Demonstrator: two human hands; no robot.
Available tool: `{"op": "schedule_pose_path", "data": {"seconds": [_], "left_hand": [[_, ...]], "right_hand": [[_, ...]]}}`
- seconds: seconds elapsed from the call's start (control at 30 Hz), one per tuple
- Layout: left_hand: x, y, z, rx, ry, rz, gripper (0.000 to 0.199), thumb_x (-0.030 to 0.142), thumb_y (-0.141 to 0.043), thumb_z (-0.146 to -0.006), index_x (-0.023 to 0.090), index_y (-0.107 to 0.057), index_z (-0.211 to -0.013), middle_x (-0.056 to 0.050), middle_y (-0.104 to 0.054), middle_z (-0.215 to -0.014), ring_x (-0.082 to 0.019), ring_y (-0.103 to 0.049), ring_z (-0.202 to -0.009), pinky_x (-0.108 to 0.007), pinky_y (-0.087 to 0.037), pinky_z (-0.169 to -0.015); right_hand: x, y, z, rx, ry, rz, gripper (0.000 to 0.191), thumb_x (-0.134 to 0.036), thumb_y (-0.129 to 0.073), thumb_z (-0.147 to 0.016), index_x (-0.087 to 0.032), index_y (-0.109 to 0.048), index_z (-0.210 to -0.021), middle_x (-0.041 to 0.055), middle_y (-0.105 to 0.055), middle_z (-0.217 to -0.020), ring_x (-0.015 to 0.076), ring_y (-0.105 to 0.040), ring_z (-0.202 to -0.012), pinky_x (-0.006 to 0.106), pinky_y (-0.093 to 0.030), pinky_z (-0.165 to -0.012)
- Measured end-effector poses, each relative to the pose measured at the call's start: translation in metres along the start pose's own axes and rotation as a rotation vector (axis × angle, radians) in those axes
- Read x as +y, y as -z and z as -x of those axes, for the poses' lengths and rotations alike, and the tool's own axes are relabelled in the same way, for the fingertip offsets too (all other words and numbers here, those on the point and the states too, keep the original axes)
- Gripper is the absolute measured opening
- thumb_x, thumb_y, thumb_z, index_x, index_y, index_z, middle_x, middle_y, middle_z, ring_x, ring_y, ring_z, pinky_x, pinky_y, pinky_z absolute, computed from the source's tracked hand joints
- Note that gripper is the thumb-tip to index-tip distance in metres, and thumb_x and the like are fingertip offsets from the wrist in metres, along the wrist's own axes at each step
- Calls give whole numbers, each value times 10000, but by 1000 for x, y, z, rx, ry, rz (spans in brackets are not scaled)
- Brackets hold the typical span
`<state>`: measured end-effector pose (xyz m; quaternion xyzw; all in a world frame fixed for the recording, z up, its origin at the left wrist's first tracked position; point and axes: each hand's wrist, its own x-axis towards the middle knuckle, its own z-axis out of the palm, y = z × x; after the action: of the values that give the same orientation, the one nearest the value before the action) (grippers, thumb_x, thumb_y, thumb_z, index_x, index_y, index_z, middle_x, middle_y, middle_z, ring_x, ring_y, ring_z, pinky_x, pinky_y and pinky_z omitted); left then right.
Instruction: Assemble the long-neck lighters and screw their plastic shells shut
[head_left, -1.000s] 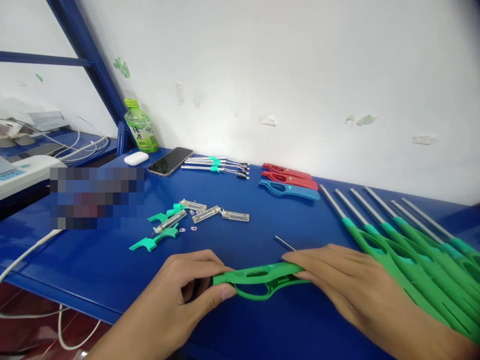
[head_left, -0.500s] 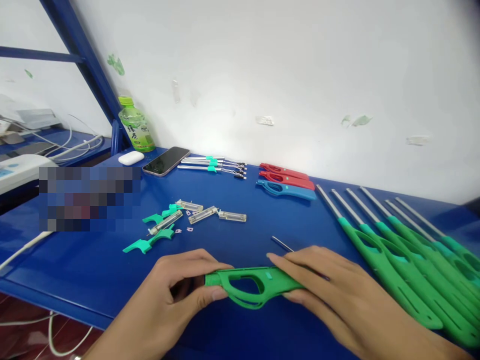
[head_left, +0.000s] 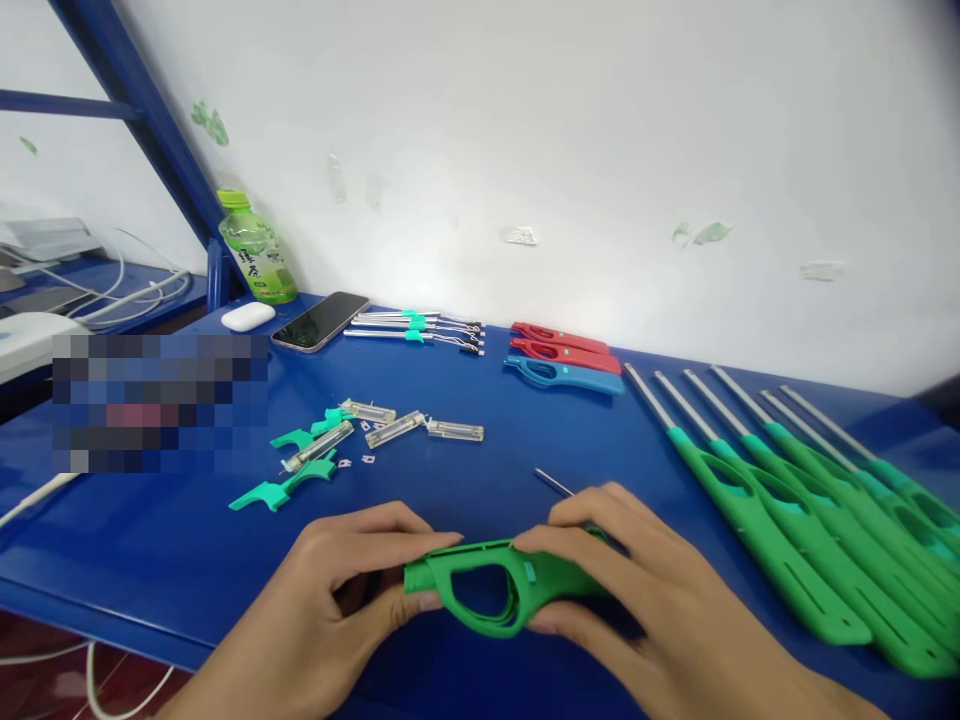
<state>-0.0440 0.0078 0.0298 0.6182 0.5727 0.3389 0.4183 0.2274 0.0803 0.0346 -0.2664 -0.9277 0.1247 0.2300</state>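
A green plastic lighter casing (head_left: 487, 590), with an oval finger opening, is held level between my two hands above the blue table. My left hand (head_left: 352, 580) pinches its narrow nozzle end between thumb and fingers. My right hand (head_left: 622, 590) grips the wider handle end, thumb below and fingers above, covering much of it. A thin dark gap runs along the casing's top edge. Just beyond my right fingers lies a thin metal rod (head_left: 553, 482), its near end hidden by the hand. Several clear fuel tanks (head_left: 455, 431) and teal trigger pieces (head_left: 259, 497) lie beyond my left hand.
Several green long-neck lighters (head_left: 765, 530) lie side by side at right. Red casings (head_left: 566, 354) and a blue casing (head_left: 570, 376) rest near the wall, beside metal tubes with wires (head_left: 386, 335). A phone (head_left: 321, 322), white case (head_left: 247, 317) and bottle (head_left: 259, 255) stand back left.
My right hand has shifted its grip along the casing toward the finger opening. The casing has tilted slightly, showing the gap along its top. The whole view has moved a little.
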Motion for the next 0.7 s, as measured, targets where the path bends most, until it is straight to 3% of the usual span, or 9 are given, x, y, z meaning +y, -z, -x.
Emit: {"op": "schedule_pose_path", "data": {"seconds": [0.2, 0.3, 0.4, 0.5, 0.57, 0.7], "left_hand": [[-4, 1, 0, -16, -12, -66, 246, 453, -629, -1039, 398, -822, -1180, 28, -763, -1036, -141, -713, -891, -199, -516, -719], [-3, 2, 1, -24, 18, -67, 244, 467, -630, -1030, 364, -833, -1117, 24, -749, -997, -134, -701, -846, -205, -496, -690], [0, 2, 1, -52, 51, -118, 243, 497, -636, -1028, 354, -831, -1050, 28, -737, -1018, -129, -687, -859, -211, -479, -692], [0, 2, 2, -60, 43, -205, 256, 509, -613, -1039, 372, -815, -1118, 25, -727, -1078, -133, -680, -893, -213, -488, -703], [0, 2, 3, -50, 35, -249, 276, 513, -590, -1047, 366, -804, -1139, 16, -717, -1085, -133, -686, -883, -207, -502, -691], [-7, 1, 4, 11, -72, -364, 302, 495, -540, -1071, 347, -791, -1153, 6, -703, -1046, -113, -694, -791, -178, -545, -670]], "right_hand": [[-5, -6, -6, -5, -9, 45, 275, -338, -765, -965, -293, -610, -1188, 36, -708, -1075, 255, -710, -920, 418, -612, -804], [-5, 3, -10, 12, 10, 15, 170, -424, -651, -1044, -299, -614, -1153, 28, -732, -1098, 224, -734, -968, 374, -622, -839], [0, 24, -12, 51, -20, -7, 229, -535, -577, -1071, -325, -625, -1148, -22, -777, -1070, 161, -770, -938, 277, -631, -818], [17, 47, -14, 125, -135, 66, 313, -611, -614, -1034, -356, -641, -1214, -54, -807, -1097, 132, -798, -869, 200, -606, -641], [34, 56, -14, 123, -191, 137, 392, -677, -605, -1012, -349, -674, -1216, -49, -823, -1059, 146, -806, -813, 207, -583, -546], [75, 54, -11, 70, -224, 244, 500, -725, -581, -998, -292, -748, -1182, 17, -838, -1093, 246, -827, -915, 373, -674, -771]]}}
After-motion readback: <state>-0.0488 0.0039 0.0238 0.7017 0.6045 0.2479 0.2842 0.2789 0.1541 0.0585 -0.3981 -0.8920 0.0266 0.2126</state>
